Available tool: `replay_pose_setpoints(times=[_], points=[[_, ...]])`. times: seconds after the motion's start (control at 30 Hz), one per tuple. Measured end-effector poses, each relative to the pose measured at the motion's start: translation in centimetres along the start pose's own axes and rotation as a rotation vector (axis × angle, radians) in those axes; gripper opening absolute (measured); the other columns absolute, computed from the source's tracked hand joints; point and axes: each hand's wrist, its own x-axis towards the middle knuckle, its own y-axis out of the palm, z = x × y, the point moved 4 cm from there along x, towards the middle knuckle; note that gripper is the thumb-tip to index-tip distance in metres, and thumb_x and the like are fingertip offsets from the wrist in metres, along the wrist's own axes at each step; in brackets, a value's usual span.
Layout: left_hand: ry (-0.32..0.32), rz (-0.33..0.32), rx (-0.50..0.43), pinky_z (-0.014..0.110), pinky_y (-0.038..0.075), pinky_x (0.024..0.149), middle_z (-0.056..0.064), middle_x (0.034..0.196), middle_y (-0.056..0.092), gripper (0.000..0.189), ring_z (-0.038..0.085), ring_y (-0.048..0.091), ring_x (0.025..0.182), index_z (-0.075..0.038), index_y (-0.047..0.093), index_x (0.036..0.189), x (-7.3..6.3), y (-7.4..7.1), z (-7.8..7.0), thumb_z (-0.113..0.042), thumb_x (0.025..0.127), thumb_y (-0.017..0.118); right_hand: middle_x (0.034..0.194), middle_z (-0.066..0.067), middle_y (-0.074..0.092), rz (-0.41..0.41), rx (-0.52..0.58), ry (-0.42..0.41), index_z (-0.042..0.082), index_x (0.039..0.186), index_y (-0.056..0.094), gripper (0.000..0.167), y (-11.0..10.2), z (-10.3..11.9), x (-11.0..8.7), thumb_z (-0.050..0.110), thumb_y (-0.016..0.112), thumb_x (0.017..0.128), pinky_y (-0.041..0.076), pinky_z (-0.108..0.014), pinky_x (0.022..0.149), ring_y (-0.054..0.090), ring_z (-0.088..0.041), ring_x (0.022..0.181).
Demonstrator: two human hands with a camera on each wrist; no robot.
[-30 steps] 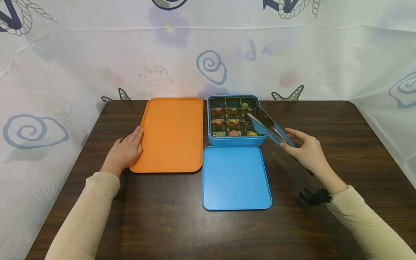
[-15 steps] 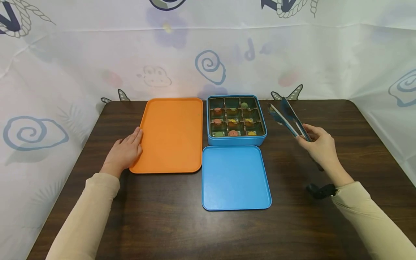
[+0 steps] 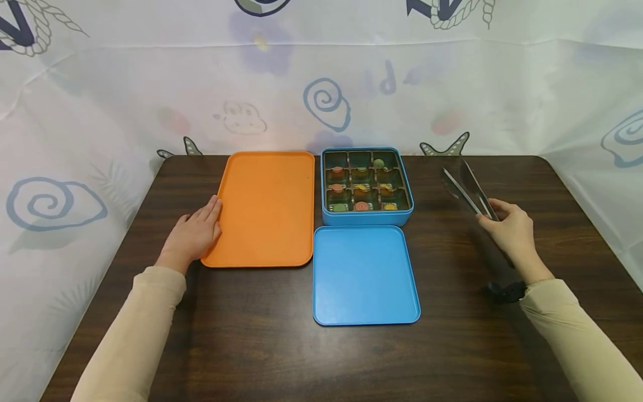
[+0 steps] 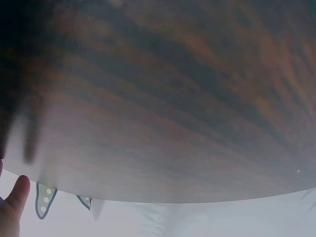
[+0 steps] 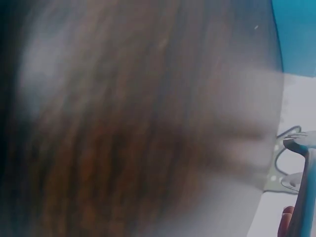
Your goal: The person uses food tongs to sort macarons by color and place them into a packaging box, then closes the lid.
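Observation:
My left hand (image 3: pixel 193 231) rests at the left edge of an orange tray (image 3: pixel 263 209), fingers straight. At the right side of the table, my right hand (image 3: pixel 511 230) holds a pair of tongs (image 3: pixel 474 181) by the handle end. Their two arms are spread apart, tips pointing away, with nothing between them. Part of the tongs (image 5: pixel 308 185) shows at the right edge of the right wrist view. Left of the tongs stands a blue box (image 3: pixel 366 218) with a divided insert. Small round pieces, such as a pink one (image 3: pixel 361 206) and a green one (image 3: pixel 379 163), lie in its compartments.
A shallow blue tray or lid (image 3: pixel 366 279) lies directly in front of the box, beside the orange tray. Everything stands on a dark wooden table (image 3: pixel 251 340). A printed white cloth (image 3: pixel 281 100) hangs behind the table.
My right hand has moved the tongs from over the box's right side rightward, away from it. The left hand has stayed at the orange tray.

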Motion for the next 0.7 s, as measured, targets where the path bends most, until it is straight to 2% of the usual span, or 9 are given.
replay_pose_setpoints(times=[0.07,0.23,0.3,0.37,0.47,0.7], points=[[-0.001,0.001,0.000,0.066,0.021,0.113,0.017,0.162,0.005,0.059,0.042,0.025,0.143,-0.001,0.005,0.153,0.0,0.0,0.0,-0.026,0.102,0.022,0.122,-0.032,0.058,0.009,-0.005,-0.001,-0.007,0.133,0.050,0.053,0.1,-0.3,0.1,0.022,0.059,0.090,0.033,-0.007,0.052,0.061,-0.044,0.097],[-0.001,0.005,-0.008,0.066,0.020,0.113,0.017,0.162,0.004,0.059,0.042,0.024,0.143,-0.001,0.004,0.153,0.0,0.0,0.0,-0.026,0.102,0.022,0.125,-0.034,0.055,0.055,-0.013,0.033,-0.008,0.135,0.047,0.055,0.4,-1.0,0.5,0.024,0.057,0.092,0.039,-0.012,0.053,0.060,-0.047,0.101],[-0.001,0.006,-0.009,0.066,0.020,0.113,0.017,0.162,0.004,0.059,0.042,0.024,0.143,-0.001,0.004,0.153,0.0,0.0,0.0,-0.026,0.102,0.022,0.129,-0.034,0.053,0.083,-0.009,0.053,-0.008,0.137,0.045,0.057,0.4,-1.2,0.7,0.026,0.056,0.093,0.049,-0.024,0.060,0.058,-0.049,0.106],[-0.001,0.007,-0.006,0.066,0.020,0.113,0.017,0.162,0.004,0.059,0.042,0.024,0.143,0.000,0.004,0.153,0.0,0.0,0.0,-0.025,0.102,0.022,0.130,-0.036,0.051,0.105,-0.008,0.063,-0.009,0.138,0.043,0.059,0.5,-1.4,0.8,0.028,0.055,0.094,0.053,-0.041,0.071,0.055,-0.050,0.110],[0.001,0.004,0.002,0.066,0.021,0.113,0.017,0.162,0.004,0.059,0.042,0.025,0.143,0.000,0.004,0.153,0.1,-0.1,-0.1,-0.025,0.102,0.023,0.134,-0.037,0.046,0.147,-0.003,0.083,-0.010,0.140,0.039,0.063,0.5,-1.7,0.9,0.031,0.054,0.095,0.046,-0.059,0.087,0.048,-0.053,0.117],[0.009,-0.004,0.039,0.066,0.020,0.113,0.018,0.161,0.006,0.060,0.041,0.025,0.143,0.000,0.006,0.153,0.3,-0.1,-0.2,-0.025,0.102,0.024,0.136,-0.039,0.043,0.180,-0.007,0.099,-0.013,0.140,0.035,0.066,0.5,-2.2,0.6,0.033,0.052,0.096,0.043,-0.063,0.092,0.045,-0.055,0.119]])
